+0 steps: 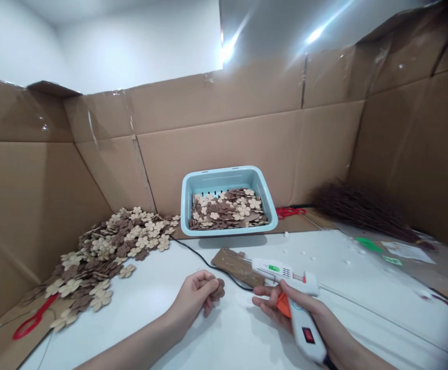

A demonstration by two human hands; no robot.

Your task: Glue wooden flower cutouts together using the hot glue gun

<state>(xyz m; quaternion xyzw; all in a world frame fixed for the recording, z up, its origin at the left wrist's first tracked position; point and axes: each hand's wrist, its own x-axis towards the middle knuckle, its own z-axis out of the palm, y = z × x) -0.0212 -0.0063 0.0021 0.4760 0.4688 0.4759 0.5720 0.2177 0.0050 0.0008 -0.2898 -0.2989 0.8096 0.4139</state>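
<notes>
Between the thumb and fingers of my left hand (198, 292) is a brown flower cutout (218, 289), partly covered by the fingers. My right hand (280, 303) grips a white hot glue gun (307, 324) by its handle, near the orange trigger (284, 305). The gun's nozzle points left, over a brown glue-stained cardboard piece (235, 267) on the table. A long glue stick (358, 304) trails from the back of the gun. Some of the flower and the right fingers' far side are hidden.
A pale blue basket (229, 232) of brown and cream flowers stands at the back. Left lies a heap of flower cutouts (123, 234) with red-handled scissors (34, 321). Dark twigs (362, 210) and red scissors (291, 211) lie back right. Cardboard walls (216, 139) enclose the table.
</notes>
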